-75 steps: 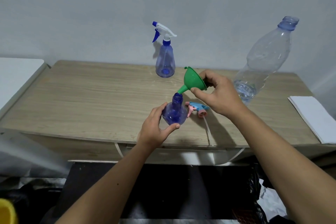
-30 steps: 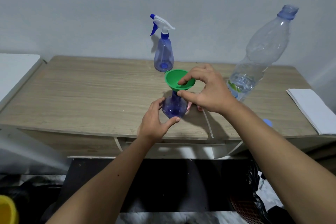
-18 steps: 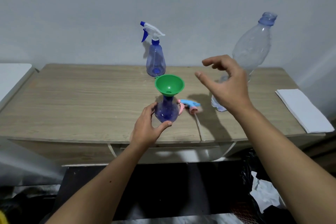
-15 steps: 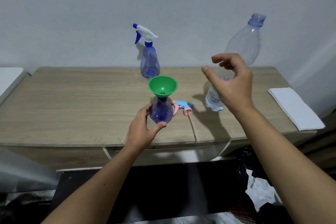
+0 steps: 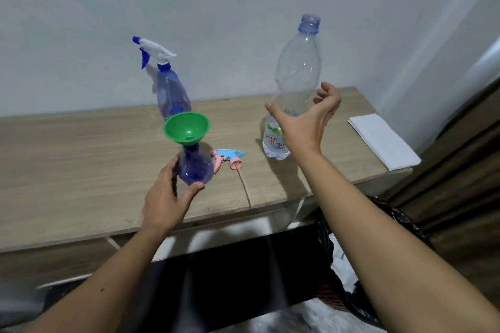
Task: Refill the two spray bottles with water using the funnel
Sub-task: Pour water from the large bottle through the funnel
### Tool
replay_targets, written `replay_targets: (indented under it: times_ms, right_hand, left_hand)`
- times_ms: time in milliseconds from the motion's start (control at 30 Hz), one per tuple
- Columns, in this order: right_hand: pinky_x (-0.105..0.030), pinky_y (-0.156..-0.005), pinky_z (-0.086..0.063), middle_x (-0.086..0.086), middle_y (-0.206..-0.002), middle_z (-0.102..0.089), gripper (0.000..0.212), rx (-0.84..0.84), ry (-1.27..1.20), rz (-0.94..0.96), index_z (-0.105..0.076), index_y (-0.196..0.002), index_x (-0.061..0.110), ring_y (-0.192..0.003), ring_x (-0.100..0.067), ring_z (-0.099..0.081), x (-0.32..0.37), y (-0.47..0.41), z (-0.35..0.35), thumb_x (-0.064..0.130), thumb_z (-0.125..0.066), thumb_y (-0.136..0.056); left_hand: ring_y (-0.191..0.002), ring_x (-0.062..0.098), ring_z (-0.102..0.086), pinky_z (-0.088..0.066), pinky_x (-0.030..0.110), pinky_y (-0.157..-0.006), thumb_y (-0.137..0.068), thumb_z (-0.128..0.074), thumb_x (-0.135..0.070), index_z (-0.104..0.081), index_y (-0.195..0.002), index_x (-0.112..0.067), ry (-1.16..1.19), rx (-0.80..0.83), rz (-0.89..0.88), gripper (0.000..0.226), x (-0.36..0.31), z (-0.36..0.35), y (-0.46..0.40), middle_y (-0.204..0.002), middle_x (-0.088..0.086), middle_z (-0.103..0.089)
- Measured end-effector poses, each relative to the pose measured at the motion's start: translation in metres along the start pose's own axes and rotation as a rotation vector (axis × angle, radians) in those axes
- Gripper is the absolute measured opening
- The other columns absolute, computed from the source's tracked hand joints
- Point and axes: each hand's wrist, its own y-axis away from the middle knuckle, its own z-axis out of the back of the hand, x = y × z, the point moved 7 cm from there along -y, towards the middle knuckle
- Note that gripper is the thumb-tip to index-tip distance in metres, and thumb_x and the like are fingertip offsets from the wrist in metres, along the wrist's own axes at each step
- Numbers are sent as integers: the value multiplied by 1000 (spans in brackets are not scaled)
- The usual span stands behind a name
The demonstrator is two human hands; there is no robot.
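A green funnel (image 5: 186, 127) sits in the neck of an uncapped blue spray bottle (image 5: 196, 165) near the table's front edge. My left hand (image 5: 167, 197) grips this bottle's base. Its pink and light-blue spray head (image 5: 227, 158) lies on the wood just to the right. A second blue spray bottle (image 5: 171, 89) with a white and blue head stands at the back. A tall clear water bottle (image 5: 296, 76), uncapped, holds a little water. My right hand (image 5: 305, 119) hovers in front of it, fingers spread, holding nothing.
The wooden table (image 5: 81, 157) stands against a white wall. A folded white paper (image 5: 382, 140) lies at its right end. Below the front edge, at the right, a black bag (image 5: 392, 227) holds crumpled paper.
My right hand let go of the funnel, which now stands in the bottle neck, and moved right to the water bottle. My left hand kept its hold on the spray bottle.
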Motion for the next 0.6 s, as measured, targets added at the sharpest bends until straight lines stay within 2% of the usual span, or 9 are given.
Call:
replay_targets:
  times_ms: [67, 133, 233, 333, 433, 500, 600]
  right_hand:
    - [-38, -106, -46, -2, -135, -48, 111, 87, -58, -82, -31, -144, 14, -126, -20, -51, -7, -4, -11, 36, -100, -59]
    - [-34, -101, -47, 0, -135, -58, 107, 131, -85, -129, -32, -145, 18, -125, -16, -57, -13, -7, -18, 36, -99, -63]
    - [-34, -100, -49, 4, -127, -64, 98, 128, -80, -144, -40, -142, 23, -122, -13, -60, -16, -9, -22, 44, -97, -64]
    - [-25, -90, -48, 2, -119, -59, 86, 94, -53, -127, -53, -130, 27, -108, -11, -60, -8, -13, -22, 52, -96, -60]
    - [-34, -91, -54, 3, -115, -60, 66, 96, -25, -100, -62, -114, 30, -100, -9, -62, -1, -17, -25, 51, -93, -60]
    - [-41, -92, -56, 11, -116, -65, 62, 125, -17, -97, -61, -112, 32, -101, -8, -65, 1, -17, -27, 46, -90, -59]
    - [-42, -92, -56, 19, -108, -73, 58, 198, 16, -79, -63, -111, 32, -101, -6, -70, 7, -14, -31, 42, -87, -58]
  left_hand:
    - [-134, 16, -63, -48, 33, -105, -86, -89, -43, -46, -157, -27, 0, 1, -2, 85, -1, 0, 1, -148, -8, -65]
    - [-135, 17, -63, -48, 34, -104, -87, -88, -43, -45, -158, -29, -4, 7, -6, 84, -1, -1, 2, -149, -8, -65]
    - [-136, 17, -62, -48, 34, -103, -88, -86, -46, -42, -159, -29, -21, 17, 10, 85, 0, -2, 2, -151, -9, -63]
    - [-137, 15, -61, -48, 33, -103, -88, -86, -46, -42, -160, -29, -21, 24, 21, 86, 0, -2, 1, -152, -10, -62]
    - [-136, 15, -62, -48, 33, -102, -88, -86, -46, -42, -160, -29, -23, 27, 25, 85, -1, -2, 2, -152, -10, -62]
    - [-135, 16, -62, -48, 33, -101, -89, -85, -46, -42, -160, -28, -31, 25, 32, 85, -2, -1, 2, -153, -9, -61]
    - [-136, 17, -62, -50, 34, -102, -89, -84, -48, -41, -161, -29, -31, 23, 38, 86, -2, 0, 3, -155, -10, -60]
